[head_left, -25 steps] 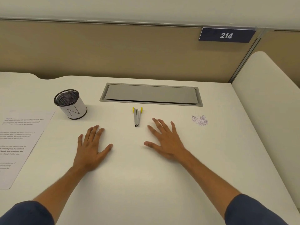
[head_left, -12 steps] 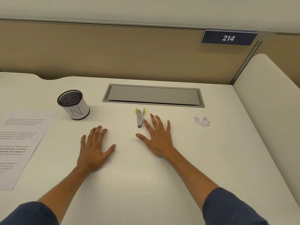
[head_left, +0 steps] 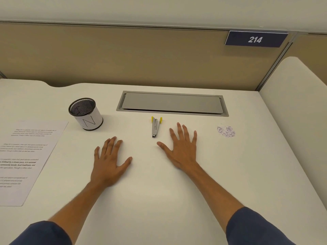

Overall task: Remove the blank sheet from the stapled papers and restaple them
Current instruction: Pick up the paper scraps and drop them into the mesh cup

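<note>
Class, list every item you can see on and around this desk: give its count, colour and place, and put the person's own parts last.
Printed papers: one stack showing, white with black text, left edge of the desk.
Mesh cup: one, black mesh with a white wrap, far left, beside the papers.
Small stapling tool: one, grey with yellow tips, centre, just beyond the hands.
Pile of scraps: one, white and purplish, right of centre.
Cable hatch: one, grey, set in the desk at the back.
Number sign 214: one, dark blue, on the partition.
Desk: one, off-white.
Left hand: flat on the desk, holding nothing.
Right hand: flat on the desk, right of the tool, holding nothing.
</note>
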`<state>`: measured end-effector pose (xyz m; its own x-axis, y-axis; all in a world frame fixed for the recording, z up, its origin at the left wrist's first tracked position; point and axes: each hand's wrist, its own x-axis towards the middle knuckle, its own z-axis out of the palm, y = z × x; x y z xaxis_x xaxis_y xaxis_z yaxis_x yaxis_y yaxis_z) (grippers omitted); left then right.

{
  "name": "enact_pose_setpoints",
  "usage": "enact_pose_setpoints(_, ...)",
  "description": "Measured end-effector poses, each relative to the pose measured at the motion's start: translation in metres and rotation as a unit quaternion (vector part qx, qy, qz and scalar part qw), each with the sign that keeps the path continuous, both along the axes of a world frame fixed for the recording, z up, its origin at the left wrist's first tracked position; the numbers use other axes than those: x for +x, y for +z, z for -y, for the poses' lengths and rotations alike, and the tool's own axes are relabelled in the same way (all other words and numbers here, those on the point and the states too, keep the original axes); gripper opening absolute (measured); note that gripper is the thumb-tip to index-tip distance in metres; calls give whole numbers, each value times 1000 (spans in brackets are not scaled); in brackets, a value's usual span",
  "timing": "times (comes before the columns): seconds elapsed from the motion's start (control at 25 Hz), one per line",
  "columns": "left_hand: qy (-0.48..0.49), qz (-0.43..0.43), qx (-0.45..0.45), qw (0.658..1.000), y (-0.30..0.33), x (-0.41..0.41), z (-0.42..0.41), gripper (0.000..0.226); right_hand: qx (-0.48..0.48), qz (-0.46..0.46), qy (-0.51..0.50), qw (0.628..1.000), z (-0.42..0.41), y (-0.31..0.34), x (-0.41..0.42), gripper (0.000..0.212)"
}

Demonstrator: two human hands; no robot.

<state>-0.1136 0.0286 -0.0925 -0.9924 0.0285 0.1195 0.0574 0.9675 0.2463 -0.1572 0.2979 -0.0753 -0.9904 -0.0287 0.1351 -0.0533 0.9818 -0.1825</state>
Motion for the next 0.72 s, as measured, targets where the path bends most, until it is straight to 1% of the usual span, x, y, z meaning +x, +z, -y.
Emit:
enact_pose_setpoints(0.16, -1, 1, 3, 1000, 0, 1, -1, 82, 1, 16, -92, 996, -46, -3, 10, 89)
enact_pose_setpoints(0.36, -1, 2, 5, 1000, 2, 1, -1, 82, 11, 32, -165, 986, -93, 1, 1, 95)
enact_pose_setpoints(0.4, -1, 0, 4, 1000, 2, 1, -1, 82, 14, 24, -163, 986, -96, 2, 0, 96)
enact_pose_setpoints(0.44, -1, -2, 3, 1000, 2, 1, -1, 82, 20, 16, -138, 990, -95, 3, 1, 96)
enact_pose_setpoints(0.56, -1, -3, 4, 1000, 2, 1, -2, 82, 55, 30, -7, 998, -89, 5, 5, 92)
enact_pose_setpoints(0.6, -2, -3, 6, 1000, 2, 1, -2, 82, 62, 39, 5, 997, -91, 6, 4, 92)
enact_pose_setpoints(0.64, -1, -4, 8, 1000, 2, 1, -3, 82, 64, 44, -10, 997, -97, 6, 0, 92)
enact_pose_setpoints(0.72, -2, -6, 8, 1000, 1, 1, -1, 81, 66, 42, -75, 994, -113, 7, -6, 94)
